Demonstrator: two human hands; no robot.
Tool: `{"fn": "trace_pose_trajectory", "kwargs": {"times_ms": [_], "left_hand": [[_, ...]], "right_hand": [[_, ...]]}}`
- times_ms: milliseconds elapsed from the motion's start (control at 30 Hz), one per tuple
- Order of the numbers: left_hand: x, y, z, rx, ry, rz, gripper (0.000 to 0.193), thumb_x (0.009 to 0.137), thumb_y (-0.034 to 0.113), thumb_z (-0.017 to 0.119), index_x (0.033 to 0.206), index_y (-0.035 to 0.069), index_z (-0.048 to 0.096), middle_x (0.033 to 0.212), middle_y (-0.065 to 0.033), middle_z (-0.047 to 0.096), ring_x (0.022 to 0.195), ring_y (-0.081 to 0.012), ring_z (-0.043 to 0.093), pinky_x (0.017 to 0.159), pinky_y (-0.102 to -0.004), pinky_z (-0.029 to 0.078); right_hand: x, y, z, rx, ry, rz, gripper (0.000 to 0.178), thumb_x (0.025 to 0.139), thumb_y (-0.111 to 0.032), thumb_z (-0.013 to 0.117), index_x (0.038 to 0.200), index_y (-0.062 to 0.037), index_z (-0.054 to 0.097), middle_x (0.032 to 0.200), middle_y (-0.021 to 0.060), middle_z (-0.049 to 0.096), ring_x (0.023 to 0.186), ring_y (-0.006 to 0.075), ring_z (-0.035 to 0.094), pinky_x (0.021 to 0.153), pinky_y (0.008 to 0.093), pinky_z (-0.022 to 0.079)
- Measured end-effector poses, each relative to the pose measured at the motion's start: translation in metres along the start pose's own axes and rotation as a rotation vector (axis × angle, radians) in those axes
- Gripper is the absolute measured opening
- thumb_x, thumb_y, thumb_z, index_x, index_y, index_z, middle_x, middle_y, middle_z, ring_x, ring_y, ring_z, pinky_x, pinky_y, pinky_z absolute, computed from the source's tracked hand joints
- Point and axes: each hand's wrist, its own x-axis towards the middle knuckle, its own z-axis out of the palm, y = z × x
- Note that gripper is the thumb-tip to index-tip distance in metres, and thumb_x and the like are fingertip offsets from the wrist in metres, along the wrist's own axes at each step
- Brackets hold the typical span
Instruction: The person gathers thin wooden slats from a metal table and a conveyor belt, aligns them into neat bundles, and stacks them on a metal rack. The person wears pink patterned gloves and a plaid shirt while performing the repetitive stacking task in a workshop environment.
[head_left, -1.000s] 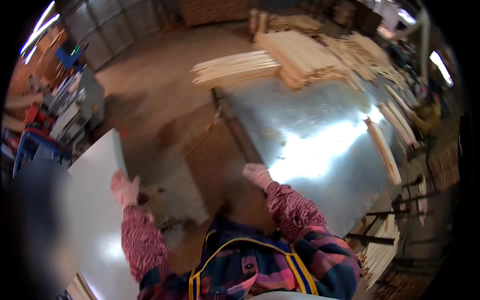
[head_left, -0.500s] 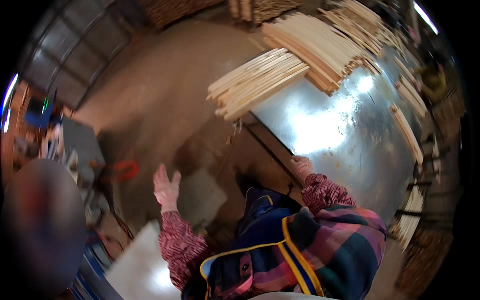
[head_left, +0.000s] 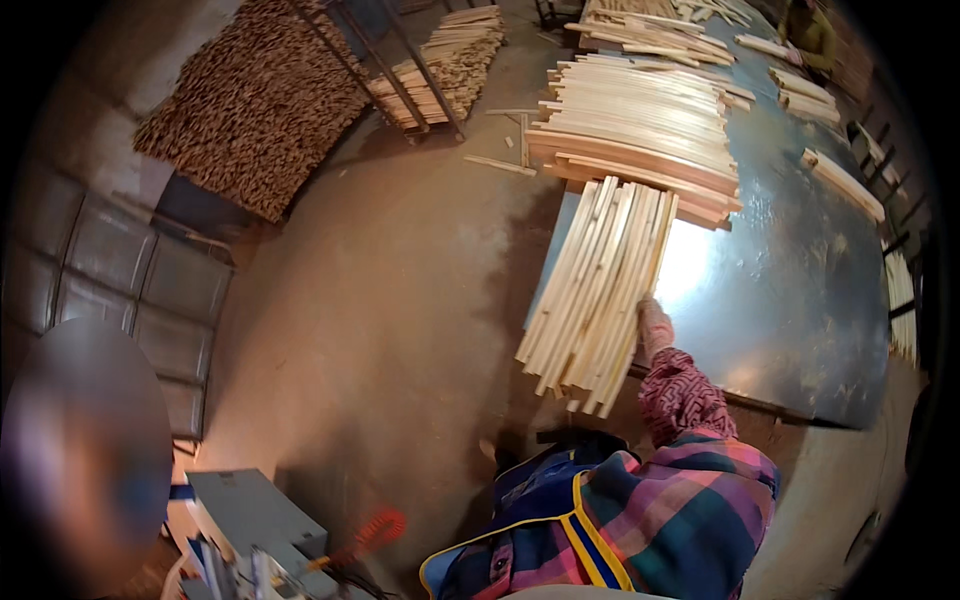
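A stack of pale wooden strips (head_left: 600, 290) lies at the near left corner of a shiny metal-topped table (head_left: 780, 330), its near ends jutting past the edge. My right hand (head_left: 656, 328), in a pale pinkish glove, touches the right side of this stack. Its fingers are too small and blurred against the wood to show whether they grip a strip. My left hand is out of view. Just beyond, a larger pile of strips (head_left: 640, 115) reaches across the table's left side.
More strips lie along the table's far right edge, near another person (head_left: 808, 40). A big wood stack (head_left: 255, 105) and a metal-framed rack (head_left: 410, 75) stand at the far left. A grey box (head_left: 255, 510) and a red coiled hose (head_left: 378, 530) are at the lower left.
The view has swung left, towards the far wood stacks. My right hand has gone from the table's edge to the side of the strip stack. My left hand, open before, has left view.
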Motion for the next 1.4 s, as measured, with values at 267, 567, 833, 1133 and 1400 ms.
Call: {"fn": "trace_pose_trajectory", "kwargs": {"times_ms": [267, 567, 833, 1133, 1400], "left_hand": [[0.213, -0.119, -0.202, 0.458, -0.050, 0.200, 0.030, 0.092, 0.013, 0.054, 0.121, 0.015, 0.063, 0.119, -0.0072, 0.066, 0.106, -0.0246, 0.065, 0.089, -0.0393, 0.053], [0.570, 0.088, -0.463, 0.722, 0.096, 0.513, 0.049, 0.094, 0.008, 0.046, 0.143, 0.007, 0.049, 0.142, -0.0123, 0.055, 0.130, -0.0243, 0.053, 0.103, -0.0372, 0.048], [0.759, 0.249, -0.555, 0.486, 0.127, 0.990, 0.018, 0.090, 0.016, 0.054, 0.103, 0.010, 0.064, 0.100, -0.0211, 0.067, 0.089, -0.0422, 0.064, 0.077, -0.0503, 0.052], [0.931, 0.333, -0.727, 0.672, 0.111, 0.818, 0.031, 0.098, 0.023, 0.047, 0.120, 0.014, 0.067, 0.118, -0.0125, 0.068, 0.107, -0.0307, 0.067, 0.085, -0.0465, 0.056], [1.102, 0.639, -0.837, 0.794, -0.057, 0.801, 0.028, 0.096, 0.028, 0.053, 0.118, 0.023, 0.069, 0.117, -0.0116, 0.069, 0.111, -0.0284, 0.065, 0.091, -0.0509, 0.054]], "right_hand": [[-0.050, -0.076, 0.018, -0.435, 0.669, 0.455, 0.078, 0.095, -0.067, 0.042, 0.148, -0.0097, 0.042, 0.141, 0.0174, 0.054, 0.119, 0.0316, 0.059, 0.098, 0.0449, 0.050], [-0.038, -0.189, 0.239, -0.235, 0.670, -0.262, 0.053, 0.096, -0.037, 0.060, 0.141, -0.0090, 0.054, 0.131, 0.0158, 0.063, 0.118, 0.0291, 0.061, 0.104, 0.0377, 0.046], [0.165, -0.218, 0.502, -0.448, 0.029, -0.131, 0.042, 0.093, -0.037, 0.058, 0.122, -0.0090, 0.069, 0.120, 0.0153, 0.069, 0.112, 0.0278, 0.065, 0.100, 0.0371, 0.049], [0.431, -0.404, 0.714, -0.613, -0.540, -0.353, 0.053, 0.095, -0.048, 0.049, 0.130, -0.0102, 0.063, 0.131, 0.0198, 0.062, 0.124, 0.0357, 0.056, 0.106, 0.0430, 0.043], [0.629, -0.351, 0.580, -0.873, -0.113, 0.024, 0.038, 0.089, -0.036, 0.061, 0.118, -0.0133, 0.069, 0.113, 0.0176, 0.069, 0.105, 0.0379, 0.063, 0.091, 0.0429, 0.051]]}}
